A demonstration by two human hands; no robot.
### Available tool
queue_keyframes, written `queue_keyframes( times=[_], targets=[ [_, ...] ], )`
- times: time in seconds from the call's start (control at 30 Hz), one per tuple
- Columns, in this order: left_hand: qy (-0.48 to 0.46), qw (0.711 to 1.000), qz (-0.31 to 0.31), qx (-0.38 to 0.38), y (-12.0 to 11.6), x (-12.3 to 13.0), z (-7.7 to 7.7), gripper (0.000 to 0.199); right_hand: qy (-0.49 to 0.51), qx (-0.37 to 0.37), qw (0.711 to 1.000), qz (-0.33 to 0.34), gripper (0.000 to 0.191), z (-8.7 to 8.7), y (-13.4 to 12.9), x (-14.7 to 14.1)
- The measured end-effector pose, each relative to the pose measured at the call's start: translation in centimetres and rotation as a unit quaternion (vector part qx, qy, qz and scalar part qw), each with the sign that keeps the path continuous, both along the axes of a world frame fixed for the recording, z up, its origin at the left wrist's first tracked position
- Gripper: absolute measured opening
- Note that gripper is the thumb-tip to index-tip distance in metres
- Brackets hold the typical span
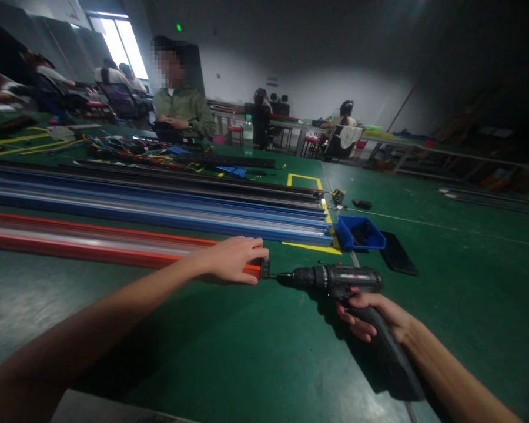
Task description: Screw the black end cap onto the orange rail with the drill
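Note:
My right hand (pixel 374 317) is wrapped round the handle of a black cordless drill (pixel 355 279), which lies level and points left. The tip of its bit meets or nearly meets a small black end cap (pixel 265 269) on the end of a long orange-red rail (pixel 158 258). Over that rail end my left hand (pixel 233 258) is closed, fingers on the far side and thumb on the near side. Several blue rails (pixel 247 219) lie just beyond, with black rails (pixel 203 183) behind them.
Right of the rails stand a blue bin (pixel 362 234) with dark parts, a black phone-like slab (pixel 399 254) and a tape measure (pixel 337 197). Wires (pixel 127 150) and a bottle (pixel 248 135) are farther back on the green table (pixel 467 294). A person (pixel 183 106) sits across from me.

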State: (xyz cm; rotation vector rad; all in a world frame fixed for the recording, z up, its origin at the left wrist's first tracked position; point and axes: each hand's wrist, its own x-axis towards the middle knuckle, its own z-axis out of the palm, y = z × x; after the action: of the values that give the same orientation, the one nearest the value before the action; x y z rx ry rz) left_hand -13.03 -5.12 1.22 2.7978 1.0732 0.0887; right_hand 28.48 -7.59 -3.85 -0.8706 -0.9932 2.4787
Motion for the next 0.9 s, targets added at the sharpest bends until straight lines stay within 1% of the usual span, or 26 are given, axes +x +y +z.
queue_keyframes(
  times=[0.27, 0.53, 0.73, 0.9],
  targets=[
    [0.007, 1.000, 0.001, 0.006, -0.1, 0.0, 0.2, 0.040, 0.003, -0.003, 1.000, -0.001, 0.029, -0.1, -0.1, 0.2],
    [0.004, 1.000, -0.003, 0.004, 0.0, -0.1, -0.1, 0.040, 0.009, -0.005, 1.000, 0.002, 0.026, 0.6, -0.2, -0.1],
    [0.008, 1.000, -0.004, 0.001, 0.1, -0.1, -0.1, 0.041, -0.009, -0.010, 1.000, -0.003, 0.025, 0.7, -0.3, 0.1],
    [-0.006, 1.000, -0.006, -0.004, 0.2, -0.2, -0.3, 0.042, -0.012, -0.010, 1.000, 0.000, 0.027, 0.9, -0.3, -0.1]
  ],
)
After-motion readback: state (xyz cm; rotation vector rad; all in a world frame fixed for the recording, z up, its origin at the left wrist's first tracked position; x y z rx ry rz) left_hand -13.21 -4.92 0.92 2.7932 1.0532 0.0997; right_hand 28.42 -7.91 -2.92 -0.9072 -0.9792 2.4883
